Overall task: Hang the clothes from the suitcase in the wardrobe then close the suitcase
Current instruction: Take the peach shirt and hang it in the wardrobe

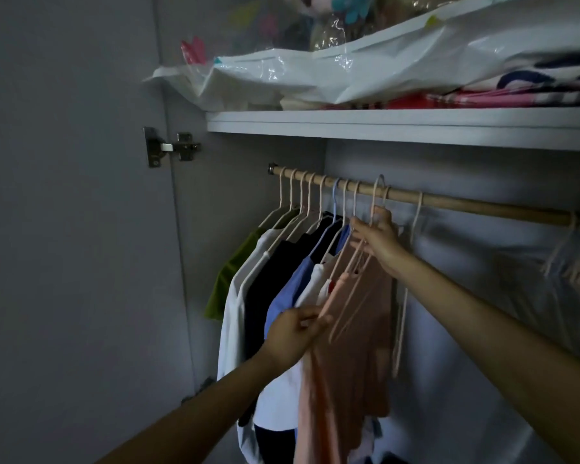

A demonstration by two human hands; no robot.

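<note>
The right hand point(377, 237) grasps the neck of a pink hanger point(374, 209) whose hook reaches over the wooden rod point(466, 204). A peach top point(352, 346) hangs from it, long axis straight down, just right of the shirts point(282, 279) on the rod. The left hand point(293, 334) pinches the top's left shoulder edge. The rod runs left to right, dipping rightward, under a shelf point(382, 123) holding plastic bags point(349, 75).

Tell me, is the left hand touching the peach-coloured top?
Touching. The head view shows the left hand with its fingers pinching the edge of the peach top.
</note>
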